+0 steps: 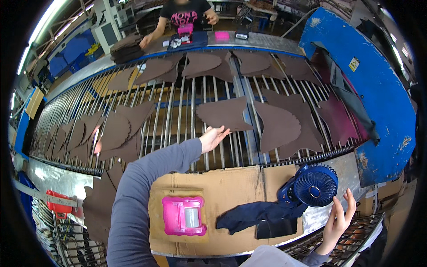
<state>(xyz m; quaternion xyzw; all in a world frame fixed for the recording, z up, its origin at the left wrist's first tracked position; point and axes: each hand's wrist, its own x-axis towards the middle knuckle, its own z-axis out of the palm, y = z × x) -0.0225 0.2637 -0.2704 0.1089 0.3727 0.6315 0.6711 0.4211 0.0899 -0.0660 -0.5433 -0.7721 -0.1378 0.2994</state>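
Over the metal rollers, my left hand (213, 138) reaches out with its fingers pinching the near edge of a dark brown leather piece (224, 113). This cut piece has one scalloped edge. Just right of it, another scalloped brown piece (276, 127) overlaps a larger brown piece (307, 133) on the rollers. At the lower right, my right hand (340, 218) holds nothing and its fingers are apart. Its fingertips are close to a dark blue desk fan (315, 184); whether they touch it I cannot tell.
Near me, a cardboard-covered ledge (231, 187) bears a pink roller tray (183, 216), dark cloth (258, 214) and a black phone (276, 228). More brown pieces (116, 129) lie leftward. A blue machine housing (360, 84) stands right. Across the rollers, a person (184, 18) stands near stacked pieces (126, 49).
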